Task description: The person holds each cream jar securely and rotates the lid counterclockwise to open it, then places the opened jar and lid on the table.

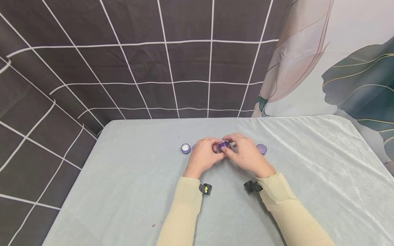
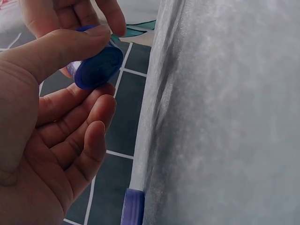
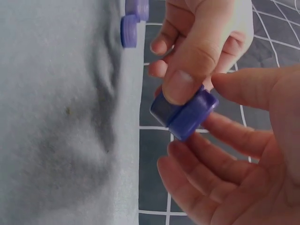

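Note:
A small round purple jar (image 3: 190, 115) is held between both hands above the table, its two purple parts lying against each other in the right wrist view. My left hand (image 1: 204, 153) pinches one end, with the thumb across its side; the remaining fingers are loosely curled. From the other side my right hand (image 1: 246, 153) holds the jar's rim between thumb and fingertips. In the left wrist view the jar's dark round end (image 2: 99, 68) faces the camera.
On the pale cloth-covered table (image 1: 123, 177) a purple round container (image 1: 185, 148) with a white inside sits left of the hands. Another purple piece (image 1: 193, 147) is mostly hidden behind the left hand. To the right lies a purple disc (image 1: 261, 149). A dark gridded curtain (image 1: 147, 65) hangs behind.

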The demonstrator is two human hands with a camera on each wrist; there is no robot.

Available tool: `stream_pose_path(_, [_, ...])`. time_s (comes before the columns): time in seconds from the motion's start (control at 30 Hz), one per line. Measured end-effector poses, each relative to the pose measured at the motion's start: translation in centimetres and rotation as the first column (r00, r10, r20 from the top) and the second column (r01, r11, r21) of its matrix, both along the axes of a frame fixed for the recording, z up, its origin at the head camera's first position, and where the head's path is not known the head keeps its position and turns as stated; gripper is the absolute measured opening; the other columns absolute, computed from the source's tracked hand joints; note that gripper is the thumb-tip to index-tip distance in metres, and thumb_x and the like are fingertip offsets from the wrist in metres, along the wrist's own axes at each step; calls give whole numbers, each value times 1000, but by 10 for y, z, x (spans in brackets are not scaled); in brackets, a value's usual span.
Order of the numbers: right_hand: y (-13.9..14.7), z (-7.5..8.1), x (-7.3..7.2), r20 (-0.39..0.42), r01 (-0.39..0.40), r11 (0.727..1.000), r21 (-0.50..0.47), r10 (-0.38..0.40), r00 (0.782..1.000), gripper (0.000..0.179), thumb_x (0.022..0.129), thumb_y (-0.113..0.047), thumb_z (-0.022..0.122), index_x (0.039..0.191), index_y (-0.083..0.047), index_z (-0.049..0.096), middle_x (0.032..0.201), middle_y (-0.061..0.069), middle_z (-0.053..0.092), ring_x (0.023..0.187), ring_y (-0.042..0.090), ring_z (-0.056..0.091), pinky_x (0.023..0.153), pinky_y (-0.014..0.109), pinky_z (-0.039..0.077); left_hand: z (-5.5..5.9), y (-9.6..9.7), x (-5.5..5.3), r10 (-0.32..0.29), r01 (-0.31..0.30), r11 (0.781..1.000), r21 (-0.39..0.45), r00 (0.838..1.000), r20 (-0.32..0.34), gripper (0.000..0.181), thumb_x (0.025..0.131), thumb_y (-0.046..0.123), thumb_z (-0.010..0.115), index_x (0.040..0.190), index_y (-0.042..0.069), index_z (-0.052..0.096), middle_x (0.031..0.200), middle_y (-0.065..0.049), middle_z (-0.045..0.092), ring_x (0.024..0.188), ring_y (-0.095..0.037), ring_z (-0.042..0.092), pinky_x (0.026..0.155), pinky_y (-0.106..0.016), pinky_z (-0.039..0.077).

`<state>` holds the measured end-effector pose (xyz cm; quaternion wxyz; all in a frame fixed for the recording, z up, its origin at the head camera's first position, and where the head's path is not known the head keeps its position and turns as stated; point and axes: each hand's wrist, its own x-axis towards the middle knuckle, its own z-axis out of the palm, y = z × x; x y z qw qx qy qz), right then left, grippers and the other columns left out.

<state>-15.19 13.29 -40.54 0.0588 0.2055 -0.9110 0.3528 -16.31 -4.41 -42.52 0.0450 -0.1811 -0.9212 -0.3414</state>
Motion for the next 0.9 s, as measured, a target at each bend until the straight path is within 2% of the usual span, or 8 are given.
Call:
stream_pose_path(0.23, [-6,-1,2,43,114,993,-19,-113,993,41,94,-29,70,120,3,67,112,17,70,94,30,69,84,47,53,0,1,0,5,-5,1000,-5,1000,-16,29,80,34,81,103,17,76,79,7,65,76,-7,57,74,-27,47])
stream_pose_path(0.43, [-11,-4,4,51,182,983,-15,-181,982,42,94,-32,71,116,3,68,102,17,71,90,28,68,80,46,53,-1,0,0,1,-1,1000,4,1000,-24,29,79,32,82,103,16,76,78,6,65,76,-8,57,73,-28,47])
stream_pose_path(0.9, [-11,-7,4,65,234,972,2,-234,970,44,94,-37,69,113,3,69,82,7,68,76,23,64,72,44,51,-1,0,-1,0,1,1000,6,1000,-15,31,79,35,83,103,16,77,78,4,66,76,-10,57,77,-31,47])
